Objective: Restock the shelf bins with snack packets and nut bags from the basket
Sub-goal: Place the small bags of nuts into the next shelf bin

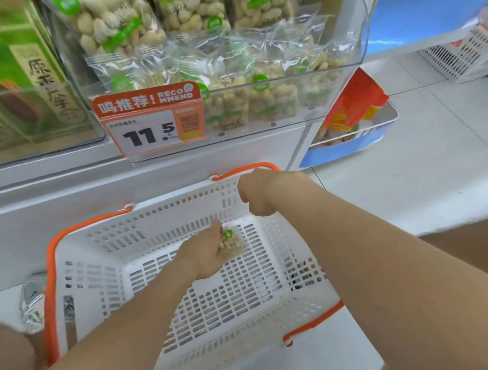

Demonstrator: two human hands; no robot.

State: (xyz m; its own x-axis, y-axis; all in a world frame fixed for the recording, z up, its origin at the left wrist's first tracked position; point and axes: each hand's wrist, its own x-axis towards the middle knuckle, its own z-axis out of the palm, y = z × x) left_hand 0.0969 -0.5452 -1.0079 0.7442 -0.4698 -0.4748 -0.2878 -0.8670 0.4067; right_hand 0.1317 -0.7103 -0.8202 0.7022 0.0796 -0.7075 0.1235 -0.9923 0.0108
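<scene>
Left hand (204, 258) grips a nut bag (233, 244) on the basket (93, 262) floor, its long axis hidden. Right hand (254, 191) curls at the far rim; whether it grips, I cannot tell.

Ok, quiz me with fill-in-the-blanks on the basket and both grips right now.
The basket shows just ___ nut bag, held by the left grip.
The right grip holds the basket's far rim; the handles are ___.
The price tag on the shelf bin reads ___.
Missing words: one; orange; 11.5
</scene>
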